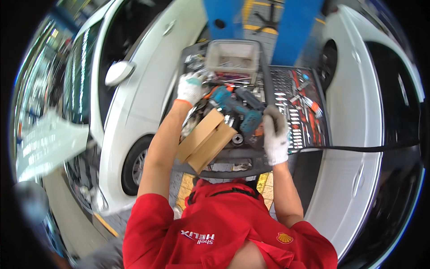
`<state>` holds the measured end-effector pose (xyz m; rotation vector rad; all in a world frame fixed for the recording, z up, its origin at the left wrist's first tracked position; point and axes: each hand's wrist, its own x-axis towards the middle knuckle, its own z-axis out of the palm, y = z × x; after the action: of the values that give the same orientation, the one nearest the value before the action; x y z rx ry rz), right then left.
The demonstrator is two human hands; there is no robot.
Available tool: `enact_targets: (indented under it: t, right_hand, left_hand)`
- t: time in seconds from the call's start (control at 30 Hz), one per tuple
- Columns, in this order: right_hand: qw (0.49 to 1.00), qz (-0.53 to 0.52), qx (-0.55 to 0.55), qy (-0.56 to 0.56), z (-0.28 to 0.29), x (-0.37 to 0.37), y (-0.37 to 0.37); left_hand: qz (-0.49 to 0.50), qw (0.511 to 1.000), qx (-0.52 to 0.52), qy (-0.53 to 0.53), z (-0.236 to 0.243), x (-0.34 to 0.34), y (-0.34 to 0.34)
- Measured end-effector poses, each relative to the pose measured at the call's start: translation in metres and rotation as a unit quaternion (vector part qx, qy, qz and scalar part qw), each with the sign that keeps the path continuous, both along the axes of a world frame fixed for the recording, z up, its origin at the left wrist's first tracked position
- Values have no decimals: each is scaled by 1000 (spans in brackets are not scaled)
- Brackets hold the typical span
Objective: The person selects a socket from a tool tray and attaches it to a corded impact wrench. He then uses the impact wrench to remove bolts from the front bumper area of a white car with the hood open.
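My left hand [191, 88], in a white knitted glove with a pale green patch, is over the left side of a dark tool cart [255, 167]. Its fingers reach out over loose metal tools, and I see nothing held. At the cart's right side is my right hand [276, 136], in a white glove with a grey coating. Blur hides how its fingers lie and whether they hold anything. Beside it lies a teal and black cordless power tool [251, 122]. Two brown cardboard boxes [208, 141] rest tilted at the cart's near left, in front of a metal socket [237, 139].
A clear plastic bin [233, 56] stands at the cart's far end. To the right lies an open tool tray [302, 107] with red-handled tools. White cars [148, 80] flank the cart on both sides. Blue posts [293, 31] rise beyond it. A black strap [358, 148] crosses at right.
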<state>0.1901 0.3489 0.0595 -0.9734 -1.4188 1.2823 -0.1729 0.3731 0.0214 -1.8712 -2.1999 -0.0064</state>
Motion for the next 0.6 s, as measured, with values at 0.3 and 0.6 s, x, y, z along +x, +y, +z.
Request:
enact_targets:
  t: [0.3, 0.6]
  right_hand:
    - [992, -44, 15, -119, -63, 68, -87]
    - [994, 17, -79, -79, -76, 73, -100]
  left_hand:
    - [-46, 992, -101, -68, -19, -8, 54]
    - [70, 953, -150, -252, 30, 10, 5]
